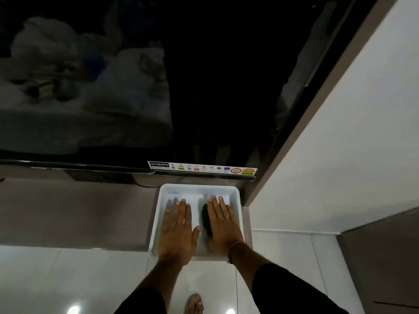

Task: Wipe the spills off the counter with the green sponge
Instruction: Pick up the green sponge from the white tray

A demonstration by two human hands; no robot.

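A white tray (235,196) sits on the grey-brown counter (79,211), at its right end below a dark TV screen. My left hand (178,232) lies flat, palm down, inside the tray's left half with fingers spread and nothing in it. My right hand (223,227) lies flat over the tray's right half. The dark green sponge (205,217) shows along the left edge of my right hand, mostly hidden under it. I cannot tell whether the fingers grip it or only rest on it. No spill is plainly visible on the counter.
A large black TV (204,87) hangs right behind the counter, with a sticker strip (203,168) on its lower edge. A white wall (340,143) closes the right side. Glossy white floor tiles (68,279) lie below; my foot (194,304) shows at the bottom.
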